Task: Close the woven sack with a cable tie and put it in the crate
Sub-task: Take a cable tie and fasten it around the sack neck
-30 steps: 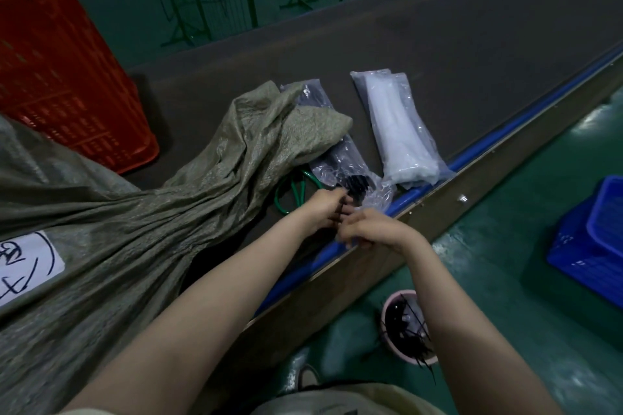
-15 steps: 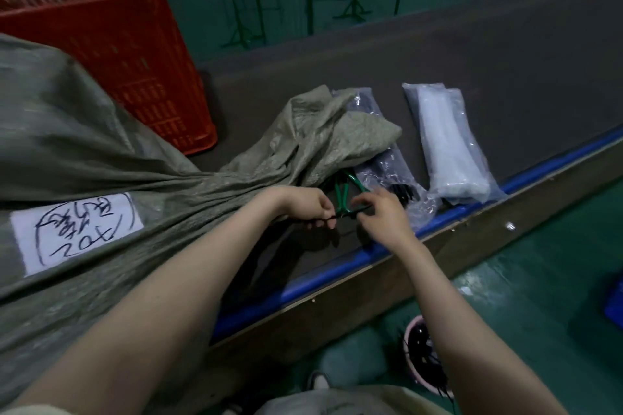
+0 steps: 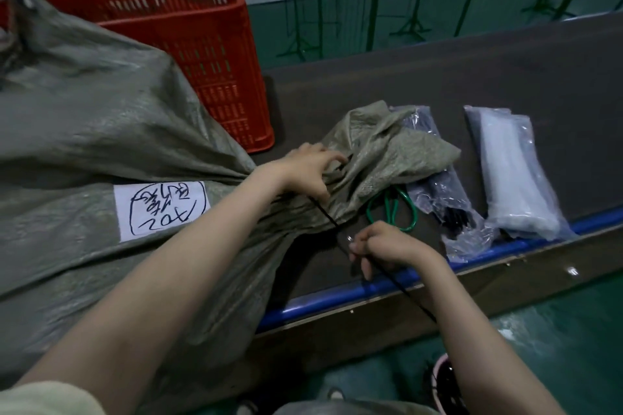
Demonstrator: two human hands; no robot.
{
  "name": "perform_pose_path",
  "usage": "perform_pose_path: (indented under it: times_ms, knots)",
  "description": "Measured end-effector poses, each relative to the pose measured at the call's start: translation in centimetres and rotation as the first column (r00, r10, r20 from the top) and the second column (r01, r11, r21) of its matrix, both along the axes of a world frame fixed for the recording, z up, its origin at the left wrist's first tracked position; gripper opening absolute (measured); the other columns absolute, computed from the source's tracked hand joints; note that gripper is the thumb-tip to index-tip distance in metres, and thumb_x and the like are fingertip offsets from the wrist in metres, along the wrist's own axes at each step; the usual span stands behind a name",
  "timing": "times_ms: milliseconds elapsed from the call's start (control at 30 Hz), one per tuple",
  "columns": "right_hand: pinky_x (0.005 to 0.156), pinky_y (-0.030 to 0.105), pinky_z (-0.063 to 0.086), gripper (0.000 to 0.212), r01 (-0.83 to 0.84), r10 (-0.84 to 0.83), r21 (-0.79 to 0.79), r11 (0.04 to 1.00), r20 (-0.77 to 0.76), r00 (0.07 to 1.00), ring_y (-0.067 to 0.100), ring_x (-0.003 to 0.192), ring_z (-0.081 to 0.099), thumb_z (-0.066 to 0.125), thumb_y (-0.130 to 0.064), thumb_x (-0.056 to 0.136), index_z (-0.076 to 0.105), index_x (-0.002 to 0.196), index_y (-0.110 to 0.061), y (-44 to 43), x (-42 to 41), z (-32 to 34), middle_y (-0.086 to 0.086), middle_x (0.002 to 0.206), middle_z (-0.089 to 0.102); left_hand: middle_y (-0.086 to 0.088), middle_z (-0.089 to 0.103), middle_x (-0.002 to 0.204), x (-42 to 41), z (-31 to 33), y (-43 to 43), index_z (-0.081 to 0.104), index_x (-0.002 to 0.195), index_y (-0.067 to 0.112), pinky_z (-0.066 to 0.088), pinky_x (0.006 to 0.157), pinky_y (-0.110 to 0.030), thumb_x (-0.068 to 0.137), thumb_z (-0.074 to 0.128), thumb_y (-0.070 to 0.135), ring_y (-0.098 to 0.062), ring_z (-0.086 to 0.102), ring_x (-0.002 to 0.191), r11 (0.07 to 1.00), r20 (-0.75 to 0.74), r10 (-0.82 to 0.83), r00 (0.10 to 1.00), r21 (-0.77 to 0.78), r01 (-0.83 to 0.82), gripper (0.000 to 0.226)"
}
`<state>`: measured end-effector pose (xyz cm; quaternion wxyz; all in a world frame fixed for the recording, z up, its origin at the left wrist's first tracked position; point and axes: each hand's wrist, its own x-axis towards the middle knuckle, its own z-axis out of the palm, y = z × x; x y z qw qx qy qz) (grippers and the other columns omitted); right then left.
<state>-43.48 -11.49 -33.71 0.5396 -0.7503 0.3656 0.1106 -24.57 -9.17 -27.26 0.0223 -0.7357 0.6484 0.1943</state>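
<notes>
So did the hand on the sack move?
Yes. The left hand went from the green-handled scissors up onto the sack neck, toward the red crate.

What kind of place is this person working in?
Probably a packing area in a warehouse or factory: a long dark conveyor belt, a red plastic crate, and bagged cable ties beside a woven sack.

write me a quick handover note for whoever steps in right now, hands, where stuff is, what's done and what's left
Left hand: gripping the bunched neck of the woven sack, which lies on the belt.
Right hand: pinching a black cable tie that runs up toward the neck; its tail trails past the belt's blue edge.
Red crate: behind the sack, on the belt.
Green-handled cutters and the bags of ties lie right of the neck.
Done: neck gathered, tie in hand. Whether it is looped yet cannot be seen.
Left: cinch the tie, put the sack in the crate.
</notes>
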Motion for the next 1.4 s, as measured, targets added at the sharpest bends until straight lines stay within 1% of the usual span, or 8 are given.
perform_pose_path:
  times_ms: [100,200,400,633,933,1233,1333,1400]
  knots:
    - [0.031,0.014,0.029,0.018,0.012,-0.002,0.108,0.994,-0.096,0.995,0.001,0.025,0.043,0.04,-0.014,0.097,0.054,0.086,-0.012,0.8,-0.1,-0.8,-0.002,0.037,0.061,-0.011,-0.009,0.159,-0.2,-0.7,0.9,-0.02,0.144,0.031,0.013,0.119,-0.045,0.06,0.079,0.048,-0.032,-0.001,0.146,0.907,0.023,0.114,0.993,0.407,-0.114,0.131]
    - [0.029,0.014,0.028,0.02,0.035,-0.011,0.138,0.99,-0.166,0.986,0.002,0.023,0.04,0.04,-0.01,0.096,0.052,0.08,-0.012,0.9,-0.5,-1.7,-0.001,0.043,0.064,-0.016,-0.018,0.156,-0.5,-3.5,2.1,-0.032,0.138,0.032,0.003,0.119,-0.051,0.053,0.082,0.051,-0.036,-0.012,0.145,0.892,0.175,0.138,0.975,0.406,-0.199,0.144]
    - [0.028,0.013,0.023,0.015,-0.058,0.1,0.12,0.991,-0.385,0.918,0.004,0.022,0.031,0.048,-0.006,0.09,0.057,0.079,-0.01,0.9,-1.2,-2.6,-0.001,0.039,0.062,-0.021,0.043,0.139,2.2,-5.6,3.3,-0.02,0.145,0.026,0.043,0.094,-0.041,0.072,0.071,0.031,-0.037,0.049,0.121,0.953,0.174,0.294,0.94,0.022,-0.302,0.116]
    - [0.026,0.013,0.023,0.03,0.058,-0.007,0.151,0.987,-0.316,0.949,0.003,0.019,0.03,0.035,-0.011,0.096,0.056,0.075,-0.007,2.6,1.3,-2.5,0.002,0.036,0.06,-0.02,0.056,0.122,3.9,-5.0,3.3,0.052,0.113,0.006,0.046,0.087,-0.039,0.082,0.05,0.016,-0.037,0.053,0.113,0.838,-0.029,0.542,0.84,-0.06,-0.542,0.033]
    - [0.04,0.018,0.018,0.041,0.056,-0.001,0.221,0.974,-0.241,0.97,0.008,0.043,0.026,0.029,-0.017,0.097,0.056,0.067,-0.013,4.4,7.8,-2.7,-0.002,0.057,0.046,-0.019,0.057,0.125,4.2,-3.7,3.5,0.053,0.119,0.004,0.044,0.093,-0.034,0.082,0.052,0.017,-0.034,0.053,0.116,0.758,-0.254,0.613,0.748,-0.077,-0.648,0.039]
    - [0.036,0.011,0.019,0.036,0.433,-0.442,0.303,0.849,-0.044,0.896,0.013,0.045,0.029,0.031,-0.013,0.095,0.039,0.061,-0.014,3.6,14.5,-4.8,0.004,0.058,0.039,-0.015,0.062,0.115,4.9,-2.0,4.1,0.061,0.113,0.007,0.046,0.088,-0.032,0.08,0.056,0.017,-0.029,0.056,0.109,0.772,-0.341,0.61,0.715,0.054,-0.633,0.035]
    - [0.046,0.017,0.04,0.025,0.457,-0.57,0.526,0.717,0.065,0.819,0.016,0.061,0.051,0.036,-0.017,0.098,0.054,0.081,-0.018,3.6,15.8,-4.7,0.004,0.072,0.055,-0.012,0.06,0.107,5.1,-1.9,4.1,0.06,0.111,0.007,0.043,0.08,-0.032,0.077,0.054,0.016,-0.028,0.056,0.101,0.783,-0.342,0.613,0.712,0.137,-0.607,0.036]
    - [0.076,0.023,0.049,0.028,0.419,-0.691,0.714,0.561,0.124,0.712,0.025,0.098,0.058,0.038,-0.011,0.098,0.056,0.118,-0.008,3.6,16.3,-5.1,0.01,0.111,0.062,-0.012,0.06,0.105,5.2,-2.2,3.9,0.06,0.106,0.004,0.042,0.076,-0.031,0.074,0.055,0.015,-0.028,0.057,0.098,0.776,-0.353,0.625,0.697,0.178,-0.606,0.034]
